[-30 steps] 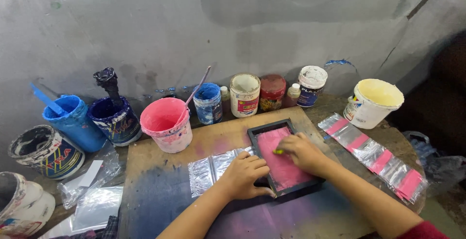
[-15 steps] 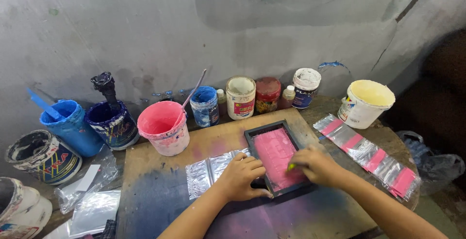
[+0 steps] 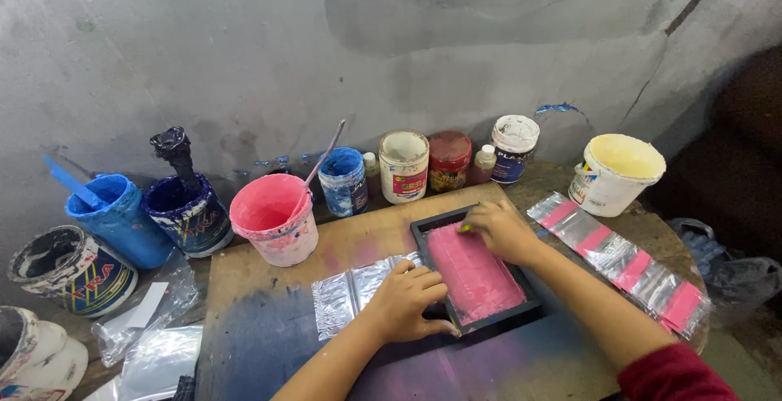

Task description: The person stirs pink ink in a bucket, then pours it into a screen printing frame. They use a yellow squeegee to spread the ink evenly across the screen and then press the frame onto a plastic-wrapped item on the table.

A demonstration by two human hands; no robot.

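Two hands work a black screen frame (image 3: 481, 275) coated in pink ink on the tabletop (image 3: 269, 344): left hand (image 3: 407, 299) clamps its edge, right hand (image 3: 501, 230) pinches a small yellow-green tool (image 3: 464, 227). The pink bucket (image 3: 275, 218) holds pink paint and a stick.

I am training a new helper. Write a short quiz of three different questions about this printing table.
1. True or false: the left hand presses on the black screen frame.
2. Which bucket holds a stick: A) the pink bucket, B) the yellow bucket?
3. Fill in: the ink on the screen is ____.

Key: 1 true. 2 A. 3 pink; the right hand rests at its far end.
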